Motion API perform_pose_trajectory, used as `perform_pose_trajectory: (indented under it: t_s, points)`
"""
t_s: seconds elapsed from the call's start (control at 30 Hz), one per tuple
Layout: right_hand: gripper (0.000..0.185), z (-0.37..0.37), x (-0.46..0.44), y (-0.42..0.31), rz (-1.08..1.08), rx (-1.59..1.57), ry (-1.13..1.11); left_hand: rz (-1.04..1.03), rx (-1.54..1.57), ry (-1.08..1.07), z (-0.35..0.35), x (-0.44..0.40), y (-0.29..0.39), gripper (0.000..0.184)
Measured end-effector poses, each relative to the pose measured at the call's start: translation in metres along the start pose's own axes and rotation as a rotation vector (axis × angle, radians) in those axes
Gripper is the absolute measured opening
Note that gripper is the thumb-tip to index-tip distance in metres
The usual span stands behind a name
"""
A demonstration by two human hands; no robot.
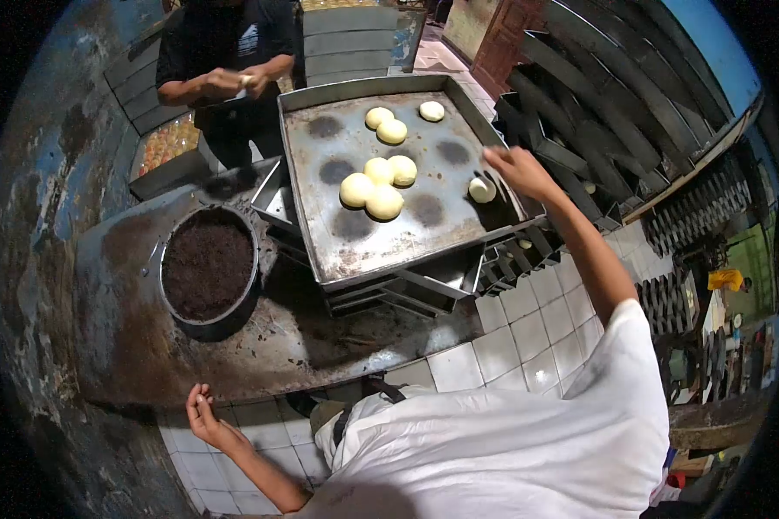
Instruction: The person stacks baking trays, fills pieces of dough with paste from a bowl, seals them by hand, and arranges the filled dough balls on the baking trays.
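A square metal tray (424,227) holds several pale yellow dough balls. Four-sided and high-walled, it rests on a stack of other trays. Some dough balls (383,202) touch in a cluster at its middle, and a pair (392,131) lies farther back. Over the tray's right rim is my right hand (521,173), its fingers stretched out and nothing visible in them. Just below those fingers a single dough ball (482,189) sits on the tray. My left hand (206,419) hangs by the table's front edge, fingers loosely bent and apart, with nothing seen in it.
A round pot (209,322) of dark brown crumbly filling stands on the worn metal table (121,320), left of the tray. Across from me a co-worker's hands (242,81) hold something small and pale. Stacked metal trays (597,95) rise at the right.
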State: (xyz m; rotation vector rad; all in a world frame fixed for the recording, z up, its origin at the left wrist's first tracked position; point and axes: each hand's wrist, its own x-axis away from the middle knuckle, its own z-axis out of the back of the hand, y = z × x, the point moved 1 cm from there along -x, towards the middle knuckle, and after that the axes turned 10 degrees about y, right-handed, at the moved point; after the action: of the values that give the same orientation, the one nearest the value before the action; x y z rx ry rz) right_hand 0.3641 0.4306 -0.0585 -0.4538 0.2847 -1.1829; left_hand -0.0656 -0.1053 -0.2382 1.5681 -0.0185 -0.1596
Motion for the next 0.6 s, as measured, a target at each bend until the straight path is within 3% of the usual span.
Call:
perform_pose_trajectory:
  t_s: [0.07,0.13,0.17,0.3,0.4,0.53,0.6]
  points:
    - [0.058,-0.037,-0.041,0.022,0.429,0.005,0.352,0.1,0.143,0.093,0.007,-0.003,-0.017,0.025]
    - [0.065,-0.074,-0.062,0.033,0.54,0.295,0.283,0.122,0.18,0.143,-0.006,0.007,-0.007,0.025]
    - [0.07,-0.09,-0.051,0.028,0.401,0.284,0.087,0.112,0.202,0.126,-0.008,0.008,-0.006,0.024]
    - [0.072,-0.087,-0.044,0.025,0.455,0.283,0.019,0.044,0.135,0.155,0.004,0.018,0.007,0.021]
    - [0.069,-0.086,-0.053,0.024,0.467,0.412,0.212,0.055,0.13,0.233,0.021,0.017,-0.007,0.021]
    - [0.051,-0.078,-0.026,-0.07,0.673,0.07,0.287,0.075,0.235,0.239,0.008,0.015,-0.013,0.02]
    - [0.051,-0.097,-0.035,-0.088,0.78,0.422,0.186,0.097,0.326,0.172,-0.03,0.012,0.01,0.018]
